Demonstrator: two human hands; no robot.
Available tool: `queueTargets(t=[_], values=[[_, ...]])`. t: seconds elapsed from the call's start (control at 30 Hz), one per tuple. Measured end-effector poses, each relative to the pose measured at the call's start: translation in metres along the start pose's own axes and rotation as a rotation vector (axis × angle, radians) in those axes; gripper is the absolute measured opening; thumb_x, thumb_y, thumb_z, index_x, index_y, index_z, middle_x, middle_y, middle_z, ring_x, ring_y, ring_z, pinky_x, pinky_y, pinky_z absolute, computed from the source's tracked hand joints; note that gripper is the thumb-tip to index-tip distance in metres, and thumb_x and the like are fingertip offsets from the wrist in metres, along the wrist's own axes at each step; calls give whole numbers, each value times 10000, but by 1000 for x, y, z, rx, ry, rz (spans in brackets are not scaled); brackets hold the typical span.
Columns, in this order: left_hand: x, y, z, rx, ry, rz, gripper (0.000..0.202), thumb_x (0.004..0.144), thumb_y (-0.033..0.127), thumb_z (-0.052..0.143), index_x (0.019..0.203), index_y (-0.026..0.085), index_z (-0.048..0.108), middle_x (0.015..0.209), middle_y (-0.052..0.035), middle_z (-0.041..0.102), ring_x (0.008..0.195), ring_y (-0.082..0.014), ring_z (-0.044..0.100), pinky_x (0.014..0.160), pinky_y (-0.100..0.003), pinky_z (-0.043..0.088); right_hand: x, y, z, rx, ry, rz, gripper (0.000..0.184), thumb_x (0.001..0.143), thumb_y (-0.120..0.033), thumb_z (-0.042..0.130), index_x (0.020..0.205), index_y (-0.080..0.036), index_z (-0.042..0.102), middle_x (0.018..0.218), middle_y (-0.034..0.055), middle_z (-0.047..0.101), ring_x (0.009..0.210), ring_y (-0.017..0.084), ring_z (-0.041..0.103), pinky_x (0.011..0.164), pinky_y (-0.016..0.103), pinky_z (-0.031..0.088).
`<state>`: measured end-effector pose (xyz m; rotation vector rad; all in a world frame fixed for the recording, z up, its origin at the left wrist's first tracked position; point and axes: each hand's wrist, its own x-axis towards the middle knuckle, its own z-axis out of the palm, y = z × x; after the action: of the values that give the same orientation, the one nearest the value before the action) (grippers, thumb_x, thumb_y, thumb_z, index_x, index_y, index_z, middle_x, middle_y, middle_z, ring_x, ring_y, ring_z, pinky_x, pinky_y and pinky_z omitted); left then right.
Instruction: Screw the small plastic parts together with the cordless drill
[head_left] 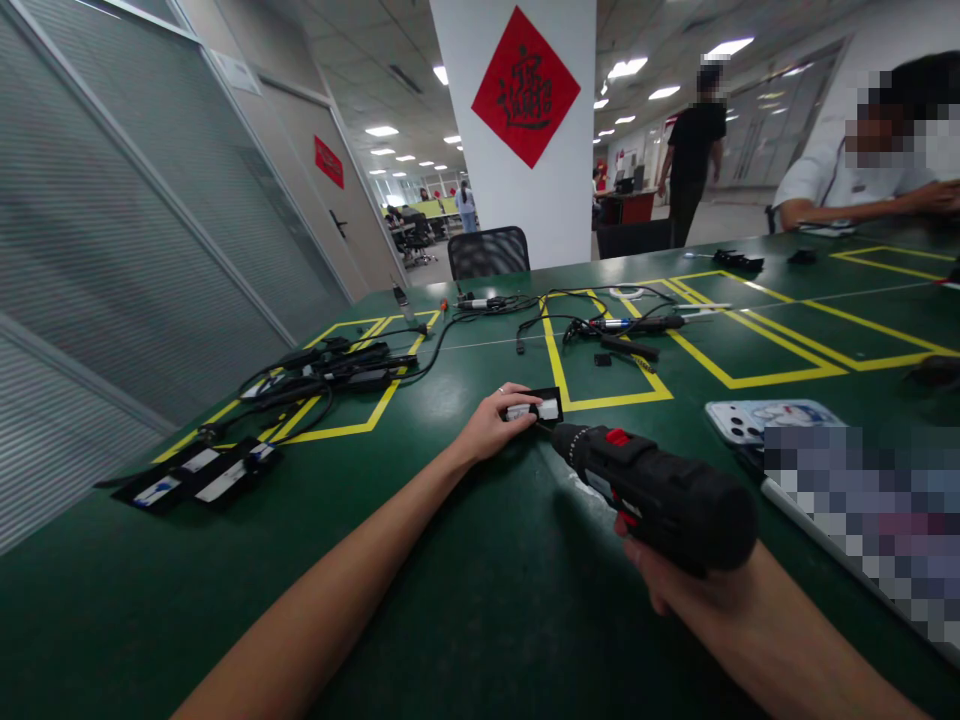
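Wrapped around its handle, my right hand (656, 565) holds a black cordless drill (660, 490) with red switches. The drill points left and away from me, its bit tip close to a small black piece with a white label (551, 408). My left hand (499, 422) grips that piece against the green table (420, 600), with fingers over its top and the thumb along the near side. Whether the bit touches the piece cannot be made out.
Black cables and devices (337, 375) lie at the left, near black plates with white labels (225, 480). A pen-like tool with a cord (637, 325) lies beyond my hands. A phone (780, 418) and a pixelated flat object (862, 530) are at right. A person (840, 180) sits across.
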<state>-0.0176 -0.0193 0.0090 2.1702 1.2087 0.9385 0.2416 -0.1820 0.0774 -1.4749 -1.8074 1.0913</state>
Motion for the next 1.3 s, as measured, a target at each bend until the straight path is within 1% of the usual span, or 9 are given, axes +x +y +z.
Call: queueTargets(t=[0.1,0.33,0.5,0.63,0.73,0.8,1.03,1.2,1.3], values=[[0,-1,0,0,-2,4,281,799,284,550,1054,196,630,1142,-73,518,1047,-202,505,950,-359,382,1,0,1,-3,-1,21,218,787,-382,502,849,-194,592,576,-12,590,515,146,546,496,222,463],[-1,-2,0,2,-2,6,285,803,300,548,1055,194,628,1145,-74,516,1054,-201,501,947,-352,380,2,4,2,-38,2,35,334,798,-432,482,1014,-188,557,577,-18,560,532,151,525,493,219,438],[0,-2,0,12,1,5,280,810,302,536,1055,202,628,1137,-69,525,1047,-202,503,931,-353,386,1,1,2,-52,9,39,270,800,-412,488,937,-199,582,524,-35,522,457,137,482,428,222,400],[0,-1,0,15,-7,2,285,808,308,538,1057,202,629,1136,-73,525,1053,-207,500,903,-345,400,1,1,3,72,-16,26,190,799,-360,515,868,-194,576,627,-11,600,522,136,552,502,227,463],[0,-1,0,12,-5,8,281,813,308,533,1054,199,629,1135,-72,524,1054,-203,499,919,-345,391,3,3,4,228,-37,38,236,815,-336,509,998,-188,530,835,26,656,564,133,601,561,254,503],[0,0,0,14,-1,9,279,813,309,535,1053,202,630,1140,-68,522,1048,-200,501,930,-347,384,3,3,5,265,-36,35,258,818,-330,508,1034,-188,516,889,38,662,566,132,614,574,265,513],[-1,2,-2,14,-3,-9,278,810,304,535,1049,202,632,1143,-65,519,1018,-199,510,931,-355,386,2,4,7,179,38,45,216,789,-320,535,956,-184,559,764,37,674,635,183,664,555,277,528],[-1,2,-2,3,-4,-10,283,805,299,539,1052,196,632,1138,-73,524,1039,-210,502,930,-366,387,6,11,17,214,114,68,293,795,-290,505,1070,-188,500,841,39,680,558,160,653,449,253,503],[-1,2,-2,3,-11,-13,287,805,293,534,1057,197,630,1148,-73,520,1048,-212,500,923,-362,392,6,12,19,243,133,44,312,778,-275,517,1077,-190,516,848,48,690,594,175,666,471,261,518]])
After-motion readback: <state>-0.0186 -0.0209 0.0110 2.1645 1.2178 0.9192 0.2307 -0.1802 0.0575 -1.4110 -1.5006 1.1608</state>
